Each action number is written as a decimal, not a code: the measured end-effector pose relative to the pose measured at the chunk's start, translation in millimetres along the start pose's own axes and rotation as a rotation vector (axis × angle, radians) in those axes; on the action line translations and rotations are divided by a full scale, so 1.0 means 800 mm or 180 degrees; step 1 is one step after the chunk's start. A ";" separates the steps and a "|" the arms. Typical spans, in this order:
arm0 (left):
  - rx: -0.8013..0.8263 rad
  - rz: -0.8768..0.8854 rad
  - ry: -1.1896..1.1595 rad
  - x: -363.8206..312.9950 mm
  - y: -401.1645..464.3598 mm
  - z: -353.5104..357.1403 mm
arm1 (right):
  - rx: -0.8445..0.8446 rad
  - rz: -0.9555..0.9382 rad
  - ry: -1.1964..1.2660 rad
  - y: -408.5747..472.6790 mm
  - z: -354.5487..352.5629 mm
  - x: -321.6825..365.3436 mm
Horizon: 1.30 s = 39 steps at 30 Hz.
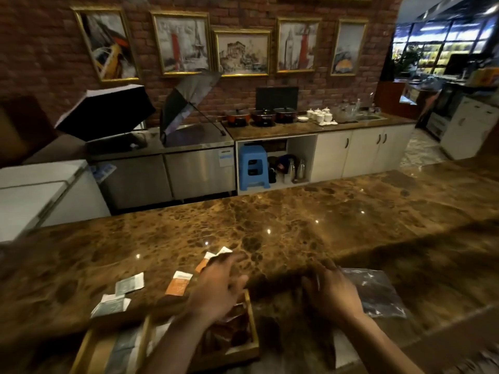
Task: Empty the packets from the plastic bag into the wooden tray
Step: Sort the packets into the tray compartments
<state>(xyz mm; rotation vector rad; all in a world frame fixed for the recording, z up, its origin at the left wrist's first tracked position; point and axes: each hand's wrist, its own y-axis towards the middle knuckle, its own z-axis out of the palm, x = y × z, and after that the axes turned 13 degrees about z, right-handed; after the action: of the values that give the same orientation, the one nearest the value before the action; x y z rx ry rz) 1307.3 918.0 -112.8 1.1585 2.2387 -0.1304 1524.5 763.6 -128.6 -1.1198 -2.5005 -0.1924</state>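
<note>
Brown marble counter is carrying your wooden tray, loose packets beyond it; your left hand is hovering spread, right hand spread beside the flat plastic bag.

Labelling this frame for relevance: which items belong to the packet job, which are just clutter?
Job:
wooden tray
plastic bag
grey packets and orange packets loose on the counter
left hand, right hand

Clutter:
blue stool
pots
white cups
umbrella
framed pictures
</note>
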 end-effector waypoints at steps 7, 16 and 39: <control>-0.0571 -0.0320 0.0131 0.080 -0.058 -0.080 | 0.0164 -0.0562 -0.0084 -0.029 0.027 0.124; 0.0061 -0.0331 0.0543 0.126 -0.112 -0.078 | 0.0637 -0.1238 -0.0295 -0.065 0.086 0.173; 0.0692 0.0093 0.0687 0.106 -0.129 -0.089 | 0.0982 -0.1261 -0.0271 -0.053 0.088 0.177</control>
<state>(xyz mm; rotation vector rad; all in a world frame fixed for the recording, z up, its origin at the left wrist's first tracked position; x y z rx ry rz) 1157.6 939.6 -121.1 1.3769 2.4416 -0.2531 1386.9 852.1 -134.4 -0.5170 -2.6865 0.1344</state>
